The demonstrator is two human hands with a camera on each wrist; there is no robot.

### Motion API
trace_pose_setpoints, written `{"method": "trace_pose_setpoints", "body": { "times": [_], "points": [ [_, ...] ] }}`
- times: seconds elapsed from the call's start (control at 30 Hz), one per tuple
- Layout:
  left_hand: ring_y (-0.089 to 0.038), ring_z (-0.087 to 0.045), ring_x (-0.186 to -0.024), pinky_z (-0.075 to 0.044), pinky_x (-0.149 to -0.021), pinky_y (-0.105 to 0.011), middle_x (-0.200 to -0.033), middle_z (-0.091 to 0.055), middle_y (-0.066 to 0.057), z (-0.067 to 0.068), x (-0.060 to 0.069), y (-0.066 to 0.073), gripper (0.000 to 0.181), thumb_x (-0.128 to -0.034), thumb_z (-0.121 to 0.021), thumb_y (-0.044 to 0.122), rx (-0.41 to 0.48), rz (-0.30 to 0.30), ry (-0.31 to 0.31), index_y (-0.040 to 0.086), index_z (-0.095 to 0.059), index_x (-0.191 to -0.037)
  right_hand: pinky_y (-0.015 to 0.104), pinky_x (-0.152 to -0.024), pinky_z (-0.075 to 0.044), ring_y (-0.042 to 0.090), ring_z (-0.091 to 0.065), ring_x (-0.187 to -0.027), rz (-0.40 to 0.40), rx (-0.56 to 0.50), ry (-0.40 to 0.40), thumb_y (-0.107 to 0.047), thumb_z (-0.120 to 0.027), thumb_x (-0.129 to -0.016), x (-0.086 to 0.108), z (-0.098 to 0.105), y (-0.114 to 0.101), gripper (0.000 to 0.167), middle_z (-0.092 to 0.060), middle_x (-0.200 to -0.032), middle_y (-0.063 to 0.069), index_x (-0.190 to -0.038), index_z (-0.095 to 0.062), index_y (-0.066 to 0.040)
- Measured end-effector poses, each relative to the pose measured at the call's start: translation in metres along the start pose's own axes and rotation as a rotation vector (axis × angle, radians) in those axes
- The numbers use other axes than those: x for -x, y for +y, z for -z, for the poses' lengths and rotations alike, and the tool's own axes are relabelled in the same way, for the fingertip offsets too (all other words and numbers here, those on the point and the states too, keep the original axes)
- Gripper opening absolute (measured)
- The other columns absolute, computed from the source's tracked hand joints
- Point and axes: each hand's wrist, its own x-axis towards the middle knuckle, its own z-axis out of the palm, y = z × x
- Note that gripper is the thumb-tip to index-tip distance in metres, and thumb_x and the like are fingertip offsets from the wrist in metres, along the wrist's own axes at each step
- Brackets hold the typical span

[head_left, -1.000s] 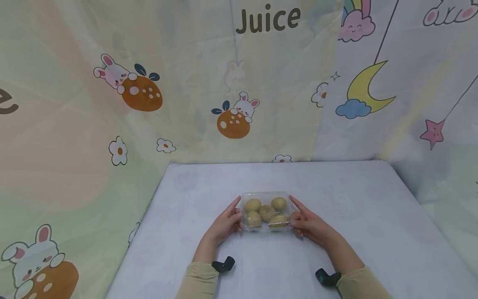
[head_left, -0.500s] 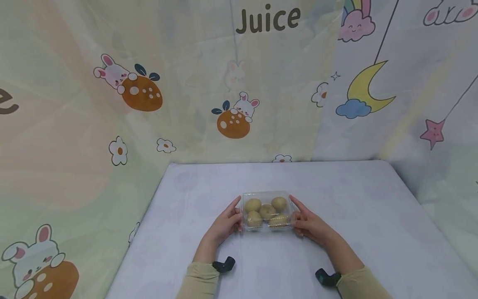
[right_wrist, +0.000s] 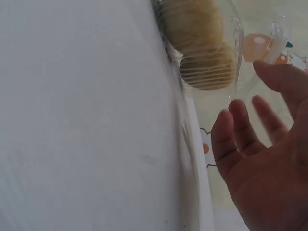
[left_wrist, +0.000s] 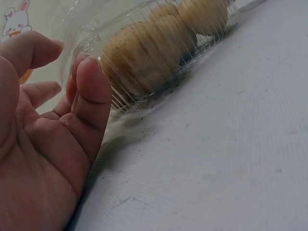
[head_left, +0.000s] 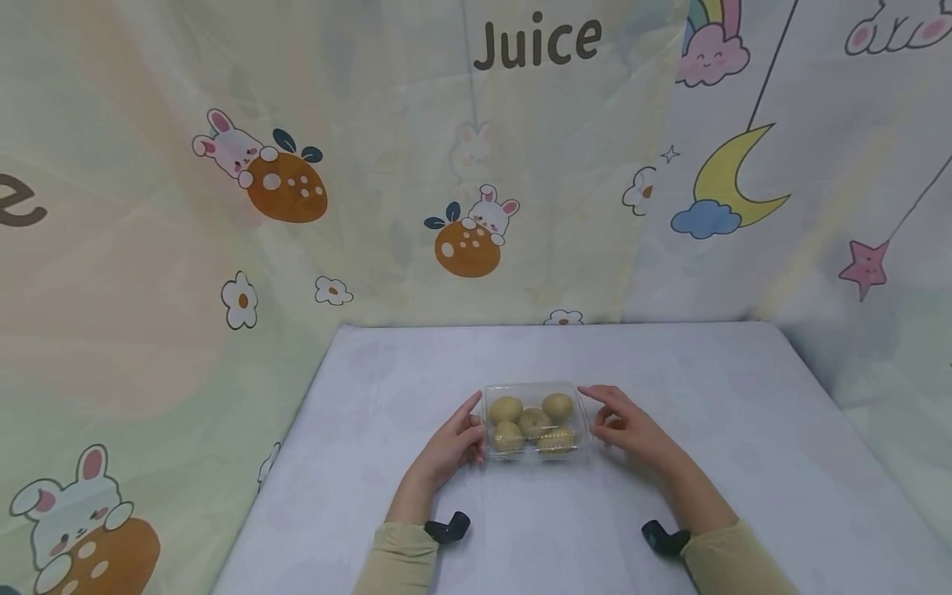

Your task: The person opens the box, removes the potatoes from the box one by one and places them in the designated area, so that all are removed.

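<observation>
A clear plastic box (head_left: 521, 454) with several round, tan, potato-like items (head_left: 535, 422) inside rests on the white-covered table; its lid looks closed. At its left side, the left hand (head_left: 445, 446) touches the wall with its fingertips. In the left wrist view that hand (left_wrist: 57, 120) has its fingers bent lightly against the ribbed plastic, beside one item (left_wrist: 139, 57). The right hand (head_left: 632, 430) is by the box's right side, index finger stretched to the upper right corner. In the right wrist view a gap shows between the box and most of the right hand's relaxed fingers (right_wrist: 269, 159).
The table (head_left: 416, 355) has a pale cloth over it. Behind and to the left hangs a printed curtain (head_left: 372, 207) with rabbits, flowers and a moon. Dark devices are on the left wrist (head_left: 449, 528) and right wrist (head_left: 664, 539).
The right hand has loosened and drawn slightly right, away from the box's side. The left hand and the box stay almost in place; the whole head view has shifted a little.
</observation>
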Motion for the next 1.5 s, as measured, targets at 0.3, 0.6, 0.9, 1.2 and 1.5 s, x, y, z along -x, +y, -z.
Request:
{"method": "trace_pose_setpoints", "body": {
  "times": [0.3,0.6,0.9,1.2,1.5],
  "points": [
    [-0.015,-0.058,-0.077,-0.056,-0.069,-0.029,-0.105,-0.050,-0.003,0.001,0.000,-0.001,0.067,-0.0964,-0.062,0.024,0.010,-0.001,-0.008,0.044,-0.030,-0.152,0.024,-0.077,-0.055,0.017,-0.057,-0.098,0.115,0.014,-0.062,-0.021,-0.069,-0.093,-0.004,0.000,-0.002,0.047,-0.037,-0.155,0.002,-0.139,-0.058,-0.022],
    [-0.015,-0.057,-0.074,-0.056,-0.069,-0.030,-0.102,-0.051,-0.004,0.001,0.000,0.001,0.065,-0.0973,-0.059,0.033,0.021,0.013,-0.021,0.043,-0.028,-0.153,0.025,-0.082,-0.055,0.009,-0.057,-0.098,0.083,0.032,-0.039,-0.027,-0.066,-0.095,-0.010,0.002,-0.005,0.045,-0.037,-0.154,-0.003,-0.139,-0.056,-0.026],
    [-0.013,-0.058,-0.072,-0.055,-0.064,-0.027,-0.098,-0.053,0.000,0.001,-0.001,0.001,0.056,-0.1027,-0.046,0.045,0.075,-0.005,-0.053,0.040,-0.026,-0.154,0.032,-0.072,-0.057,0.018,-0.057,-0.103,0.032,-0.059,-0.012,-0.019,-0.061,-0.098,-0.025,0.007,-0.009,0.045,-0.040,-0.152,0.000,-0.142,-0.053,-0.024],
    [-0.014,-0.059,-0.075,-0.055,-0.068,-0.027,-0.107,-0.050,-0.004,0.002,0.000,-0.001,0.070,-0.0964,-0.061,0.018,0.000,-0.003,-0.032,0.037,-0.028,-0.155,0.045,-0.073,-0.053,0.027,-0.063,-0.079,-0.075,-0.094,-0.007,-0.024,-0.060,-0.098,-0.043,0.014,-0.014,0.047,-0.065,-0.113,0.008,-0.144,-0.049,-0.028],
    [-0.014,-0.059,-0.075,-0.054,-0.067,-0.027,-0.106,-0.050,-0.004,0.002,-0.001,0.000,0.075,-0.0947,-0.064,0.017,-0.004,-0.005,-0.033,0.036,-0.026,-0.156,0.036,-0.070,-0.057,0.041,-0.062,-0.089,0.002,-0.254,-0.022,-0.010,-0.054,-0.100,-0.055,0.018,-0.012,0.065,-0.048,-0.146,0.020,-0.157,-0.026,-0.025]
  ]
}}
